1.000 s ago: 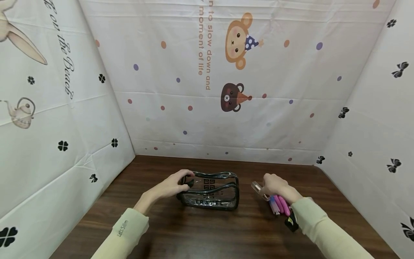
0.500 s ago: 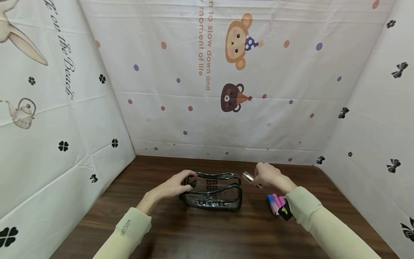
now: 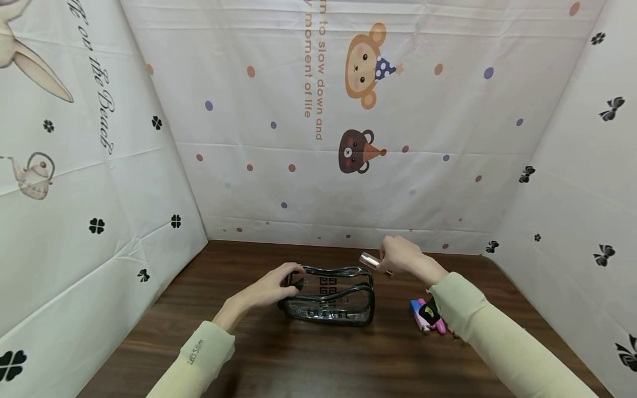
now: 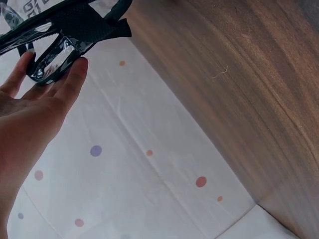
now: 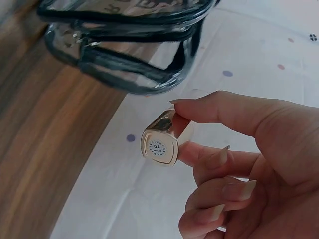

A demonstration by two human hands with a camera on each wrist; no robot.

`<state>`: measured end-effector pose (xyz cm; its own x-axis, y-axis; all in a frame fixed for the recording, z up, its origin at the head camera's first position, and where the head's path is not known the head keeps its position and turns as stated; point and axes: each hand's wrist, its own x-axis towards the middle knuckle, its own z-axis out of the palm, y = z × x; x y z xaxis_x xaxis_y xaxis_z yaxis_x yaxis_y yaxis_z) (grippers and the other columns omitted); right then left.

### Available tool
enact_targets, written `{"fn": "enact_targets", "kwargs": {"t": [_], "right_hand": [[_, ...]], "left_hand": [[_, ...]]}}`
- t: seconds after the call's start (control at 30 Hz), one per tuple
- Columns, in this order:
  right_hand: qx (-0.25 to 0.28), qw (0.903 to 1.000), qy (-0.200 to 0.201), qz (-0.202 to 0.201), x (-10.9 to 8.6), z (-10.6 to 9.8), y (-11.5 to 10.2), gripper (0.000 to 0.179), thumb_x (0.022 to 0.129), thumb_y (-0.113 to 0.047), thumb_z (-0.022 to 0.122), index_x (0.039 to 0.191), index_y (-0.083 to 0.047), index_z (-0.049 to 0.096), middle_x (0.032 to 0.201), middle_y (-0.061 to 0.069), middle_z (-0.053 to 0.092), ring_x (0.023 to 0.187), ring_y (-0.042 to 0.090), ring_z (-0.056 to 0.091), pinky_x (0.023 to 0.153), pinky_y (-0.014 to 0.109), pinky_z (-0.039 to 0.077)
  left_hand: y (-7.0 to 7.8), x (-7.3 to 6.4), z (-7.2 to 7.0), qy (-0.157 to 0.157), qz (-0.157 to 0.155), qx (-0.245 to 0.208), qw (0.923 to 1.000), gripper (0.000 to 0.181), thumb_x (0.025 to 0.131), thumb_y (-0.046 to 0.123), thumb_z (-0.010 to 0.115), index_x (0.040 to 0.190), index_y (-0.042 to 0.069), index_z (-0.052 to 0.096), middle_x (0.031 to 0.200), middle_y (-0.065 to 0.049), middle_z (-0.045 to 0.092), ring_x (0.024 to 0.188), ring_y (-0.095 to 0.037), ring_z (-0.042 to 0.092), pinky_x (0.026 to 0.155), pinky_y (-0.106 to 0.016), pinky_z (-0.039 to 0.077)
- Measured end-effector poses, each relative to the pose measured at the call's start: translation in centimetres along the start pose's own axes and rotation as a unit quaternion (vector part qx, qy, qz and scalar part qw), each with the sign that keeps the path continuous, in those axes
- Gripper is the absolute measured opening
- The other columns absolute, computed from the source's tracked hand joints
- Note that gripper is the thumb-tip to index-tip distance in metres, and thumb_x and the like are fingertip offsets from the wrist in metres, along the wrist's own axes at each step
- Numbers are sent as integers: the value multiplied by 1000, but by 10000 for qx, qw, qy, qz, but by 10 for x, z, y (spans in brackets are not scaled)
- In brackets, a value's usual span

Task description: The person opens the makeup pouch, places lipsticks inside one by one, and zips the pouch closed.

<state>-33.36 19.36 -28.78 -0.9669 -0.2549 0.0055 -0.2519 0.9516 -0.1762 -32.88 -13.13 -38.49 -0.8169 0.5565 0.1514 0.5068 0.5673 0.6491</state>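
Note:
A clear travel bag (image 3: 323,314) with black trim stands on the brown table. My left hand (image 3: 271,284) grips its left end, thumb in front and fingers over the top edge. In the left wrist view, fingertips (image 4: 77,67) press against the black-edged end of the bag. My right hand (image 3: 403,257) pinches a lipstick (image 3: 370,261) with a clear end and a gold end, held above the table by the bag's upper right corner. In the right wrist view, thumb and forefinger hold the lipstick (image 5: 159,147), its base marked 04, below the bag's zipped edge (image 5: 124,64).
On the table (image 3: 308,365) right of the bag lie a blue and pale purple tube-like item (image 3: 419,316) and a bright pink item (image 3: 440,327). A black piece with a yellow-green mark (image 3: 429,312) at my right cuff partly covers them. Printed white cloth walls surround the table.
My right hand has lifted the lipstick from beside the pink items and carried it left and farther back, up to the bag. The bag, still gripped by my left hand, has shifted slightly right.

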Motion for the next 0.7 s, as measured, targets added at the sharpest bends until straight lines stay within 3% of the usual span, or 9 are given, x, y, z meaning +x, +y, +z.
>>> {"fn": "enact_targets", "kwargs": {"t": [0.2,0.33,0.57,0.7], "right_hand": [[58,9996,-34,-262,3,-1,-16,32,77,-18,73,53,-15,52,46,-6,45,44,9,35,44,24,24],[63,9992,-116,-388,6,2,-30,27,77,-21,75,57,-15,57,49,-6,47,46,9,37,44,24,27],[117,9974,-220,-678,9,8,-58,33,79,-19,75,56,-17,51,50,-6,40,47,10,31,46,25,25],[185,9963,-377,-750,11,13,-73,24,80,-19,76,63,-15,61,56,-4,55,51,11,41,47,26,30]], "left_hand": [[0,0,1,14,17,19,10000,47,91,16,53,138,16,46,144,-8,44,131,-33,46,100,-52,42],[0,-1,2,11,23,-10,10000,47,92,16,53,138,15,46,144,-10,44,130,-33,46,99,-52,42],[-1,0,3,58,-36,24,10000,48,91,17,54,138,17,46,144,-8,44,130,-30,46,100,-51,43],[-1,0,3,84,-52,20,9999,48,90,16,54,138,17,46,143,-7,45,130,-30,47,101,-51,42]]}}
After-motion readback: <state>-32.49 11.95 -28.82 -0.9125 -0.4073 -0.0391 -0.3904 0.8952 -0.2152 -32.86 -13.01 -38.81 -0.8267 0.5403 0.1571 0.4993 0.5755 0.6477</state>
